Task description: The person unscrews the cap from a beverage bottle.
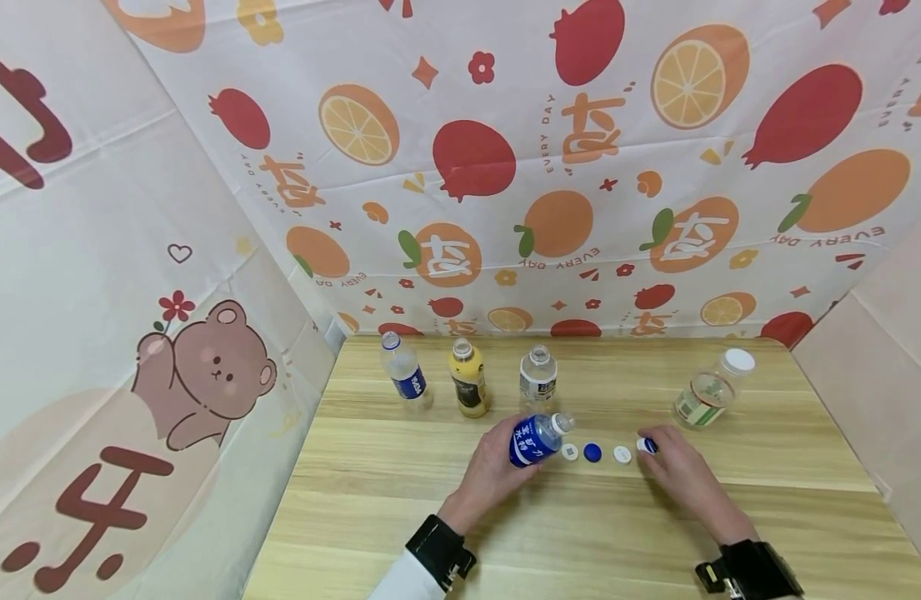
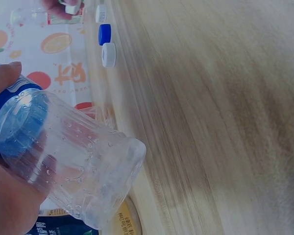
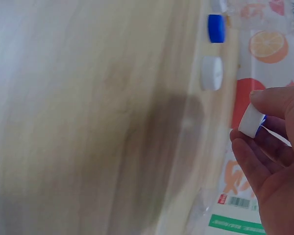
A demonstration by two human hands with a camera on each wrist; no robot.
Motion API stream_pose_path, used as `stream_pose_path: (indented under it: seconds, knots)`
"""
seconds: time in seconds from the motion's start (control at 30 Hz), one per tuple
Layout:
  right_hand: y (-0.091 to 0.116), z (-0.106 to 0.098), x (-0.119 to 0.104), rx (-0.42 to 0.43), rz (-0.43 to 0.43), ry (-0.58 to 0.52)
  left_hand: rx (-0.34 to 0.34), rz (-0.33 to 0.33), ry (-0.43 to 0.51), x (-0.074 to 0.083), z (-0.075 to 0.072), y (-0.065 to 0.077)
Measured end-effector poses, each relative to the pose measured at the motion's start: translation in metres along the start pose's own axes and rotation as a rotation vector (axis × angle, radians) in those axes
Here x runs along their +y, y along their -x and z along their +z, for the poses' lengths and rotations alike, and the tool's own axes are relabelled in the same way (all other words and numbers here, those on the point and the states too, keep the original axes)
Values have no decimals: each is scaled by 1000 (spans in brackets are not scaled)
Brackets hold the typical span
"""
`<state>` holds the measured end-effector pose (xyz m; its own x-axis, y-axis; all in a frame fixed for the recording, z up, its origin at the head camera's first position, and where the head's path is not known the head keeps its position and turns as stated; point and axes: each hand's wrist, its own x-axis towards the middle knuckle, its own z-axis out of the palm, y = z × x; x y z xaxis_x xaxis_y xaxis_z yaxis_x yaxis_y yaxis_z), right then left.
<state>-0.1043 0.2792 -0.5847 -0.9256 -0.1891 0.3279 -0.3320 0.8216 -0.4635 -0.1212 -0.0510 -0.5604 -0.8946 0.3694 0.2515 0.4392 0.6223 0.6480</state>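
My left hand (image 1: 498,462) grips a clear plastic bottle (image 1: 533,442) round its blue label, tilted with its neck toward the right. In the left wrist view the bottle's clear lower part (image 2: 78,152) shows, with droplets inside. Between thumb and fingers, my right hand (image 1: 681,467) pinches a white-and-blue bottle cap (image 3: 252,120), held above the table. Between the two hands lie a white cap with a printed mark (image 1: 569,452), a blue cap (image 1: 592,452) and a plain white cap (image 1: 622,455), in a row.
Behind my left hand stand three uncapped bottles: one with a blue label (image 1: 410,383), a yellow one (image 1: 469,385) and a clear one (image 1: 538,385). A clear bottle with a white cap (image 1: 706,396) stands at the right. A fruit-print cloth (image 1: 400,200) hangs behind the wooden table (image 1: 355,517).
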Motion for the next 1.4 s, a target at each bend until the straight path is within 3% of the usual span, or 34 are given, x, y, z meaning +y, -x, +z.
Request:
stream_pose_path:
  seconds: [0.13,0.47,0.67,1.4]
  knots:
    - [4,3,5,-48,26,34,-3,-12,12,0,0,1]
    - [7,13,15,-55,-6,101,5,-7,6,2,0,2]
    - [6,13,14,-108,23,113,6,-3,0,3,-1,2]
    - [-2,3,-4,-128,108,41,-10,-5,59,4,-2,0]
